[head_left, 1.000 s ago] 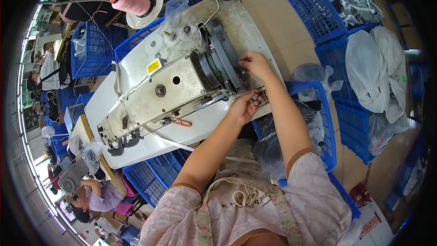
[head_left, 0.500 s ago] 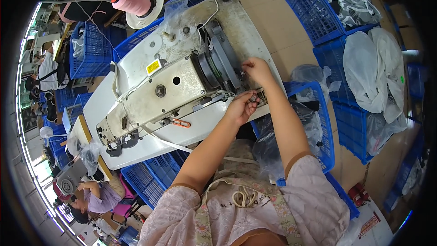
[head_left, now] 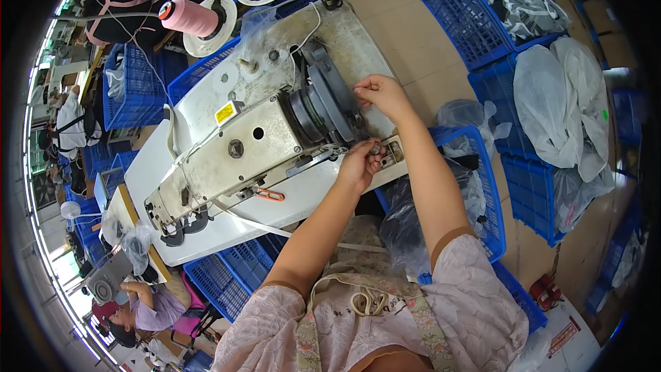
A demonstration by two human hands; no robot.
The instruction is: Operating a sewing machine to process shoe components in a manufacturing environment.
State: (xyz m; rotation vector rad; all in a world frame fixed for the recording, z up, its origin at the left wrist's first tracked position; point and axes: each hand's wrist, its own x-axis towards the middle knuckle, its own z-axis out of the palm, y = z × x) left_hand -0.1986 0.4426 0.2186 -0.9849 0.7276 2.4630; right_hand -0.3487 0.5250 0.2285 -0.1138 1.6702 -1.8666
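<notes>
Reaching: right hand [head_left: 383, 94] stays on handwheel [head_left: 323, 100] | left hand [head_left: 359, 163] unmoved

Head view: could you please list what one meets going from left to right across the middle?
Blue crate → sewing machine → left hand → right hand → blue basket → white plastic bags

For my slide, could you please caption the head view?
Left hand and right hand at the handwheel of a sewing machine.
</notes>
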